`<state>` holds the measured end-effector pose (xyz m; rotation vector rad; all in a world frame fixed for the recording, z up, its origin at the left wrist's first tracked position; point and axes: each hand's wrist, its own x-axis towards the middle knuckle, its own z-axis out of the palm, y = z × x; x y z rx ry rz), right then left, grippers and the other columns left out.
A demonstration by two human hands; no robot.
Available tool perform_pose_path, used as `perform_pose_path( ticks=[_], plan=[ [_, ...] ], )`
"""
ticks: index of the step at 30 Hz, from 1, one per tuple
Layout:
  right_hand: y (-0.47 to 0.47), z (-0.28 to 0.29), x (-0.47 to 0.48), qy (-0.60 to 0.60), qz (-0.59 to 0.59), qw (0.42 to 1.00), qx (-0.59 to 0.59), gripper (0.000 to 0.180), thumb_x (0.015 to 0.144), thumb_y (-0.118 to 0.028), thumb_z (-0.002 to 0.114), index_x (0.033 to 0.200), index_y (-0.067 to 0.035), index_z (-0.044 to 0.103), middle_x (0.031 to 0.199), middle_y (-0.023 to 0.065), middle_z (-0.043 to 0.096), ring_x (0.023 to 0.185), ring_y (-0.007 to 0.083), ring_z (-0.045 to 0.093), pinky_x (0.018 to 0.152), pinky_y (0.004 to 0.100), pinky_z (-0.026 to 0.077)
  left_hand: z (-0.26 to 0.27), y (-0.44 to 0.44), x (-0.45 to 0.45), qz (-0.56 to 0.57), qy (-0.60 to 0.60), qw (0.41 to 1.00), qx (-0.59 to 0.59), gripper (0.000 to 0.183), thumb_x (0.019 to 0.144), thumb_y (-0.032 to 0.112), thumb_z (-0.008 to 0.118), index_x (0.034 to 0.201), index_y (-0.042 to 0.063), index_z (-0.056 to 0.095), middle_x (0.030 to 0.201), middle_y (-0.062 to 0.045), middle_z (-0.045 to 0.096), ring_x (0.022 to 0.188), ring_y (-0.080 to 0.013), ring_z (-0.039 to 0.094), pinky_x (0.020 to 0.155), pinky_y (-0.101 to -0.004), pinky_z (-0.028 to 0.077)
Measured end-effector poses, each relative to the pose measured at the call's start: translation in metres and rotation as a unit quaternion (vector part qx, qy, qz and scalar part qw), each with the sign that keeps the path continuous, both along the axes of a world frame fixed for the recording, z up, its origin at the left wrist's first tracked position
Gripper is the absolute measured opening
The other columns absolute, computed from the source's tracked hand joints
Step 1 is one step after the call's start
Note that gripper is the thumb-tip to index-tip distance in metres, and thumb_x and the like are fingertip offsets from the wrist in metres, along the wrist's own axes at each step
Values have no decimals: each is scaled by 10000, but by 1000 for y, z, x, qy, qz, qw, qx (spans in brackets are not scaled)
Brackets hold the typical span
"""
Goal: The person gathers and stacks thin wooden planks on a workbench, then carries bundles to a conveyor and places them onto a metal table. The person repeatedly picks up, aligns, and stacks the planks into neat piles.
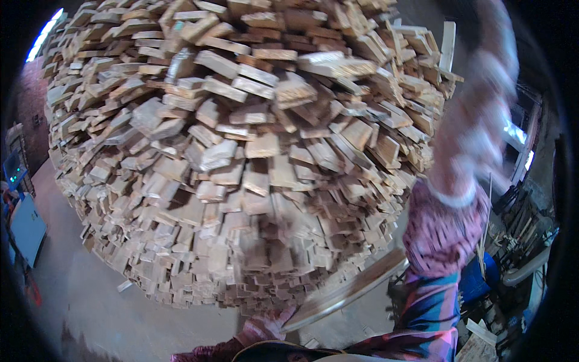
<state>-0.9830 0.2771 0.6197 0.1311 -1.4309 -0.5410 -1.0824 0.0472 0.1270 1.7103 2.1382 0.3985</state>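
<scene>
A long wooden board (348,292) slants up to the right from my left hand (267,325), low in the picture. My left hand appears gloved and grips the board's near end. On the right, my right hand (470,122) is raised high in a pale glove, badly blurred by motion. Whether its fingers hold anything cannot be made out. Its forearm wears a patterned sleeve cover (443,231) over a striped sleeve. In front of me rises a large stack of wood pieces (262,145), their cut ends facing out unevenly.
A blue container (479,278) stands at the right, near a jumble of sticks and scraps (520,231). At the far left is a pale panel (28,231) beside a device with green lights (16,172). Concrete floor (108,316) runs along the stack's base.
</scene>
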Motion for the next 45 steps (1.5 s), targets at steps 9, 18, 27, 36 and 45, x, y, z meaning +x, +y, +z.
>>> perform_pose_path(
  ticks=[9, 18, 27, 36, 45],
  plan=[
    [-11, 31, -102, 17, -241, 970, 13, 716, 949, -428, 588, 1491, -1, 400, 1471, 260, 450, 1371, 444, 383, 1160, 493, 299, -27, -59, -15, 110, -62, 988, -94, 922, 770, 477, 696, 1576, 356, 264, 1563, -217, 322, 1374, -438, 368, 1099, -708, 190],
    [-21, 45, -100, 147, -199, 968, 32, 626, 963, -487, 598, 1424, -70, 531, 1327, 205, 610, 1195, 366, 600, 1055, 445, 451, -9, -55, -43, 33, 264, 962, 65, 792, 932, 555, 537, 1608, 300, 213, 1207, -141, 603, 821, -360, 650, 657, -602, 497],
    [27, 53, -171, 139, -221, 965, -4, 746, 925, -447, 636, 1473, 7, 410, 1387, 263, 528, 1284, 417, 500, 1105, 464, 391, 24, -8, -62, 85, 289, 949, 92, 872, 892, 433, 585, 1620, 313, 120, 1360, -250, 519, 1216, -430, 566, 1046, -514, 446],
    [-88, -24, -178, -11, 62, 993, 103, 538, 993, -390, 576, 1388, -25, 573, 1365, 216, 573, 1273, 384, 518, 1088, 439, 374, 31, -50, -50, -15, -66, 994, -89, 785, 848, 664, 579, 1516, 283, 417, 1253, -246, 582, 932, -353, 686, 757, -560, 561],
    [-92, -1, -282, -27, -223, 970, -88, 724, 875, -509, 618, 1419, -47, 496, 1450, 178, 516, 1377, 346, 432, 1153, 543, 272, 2, -74, -91, -38, 11, 997, -68, 894, 862, 344, 608, 1613, 329, 123, 1292, -190, 560, 1031, -402, 650, 800, -515, 546]
  ],
)
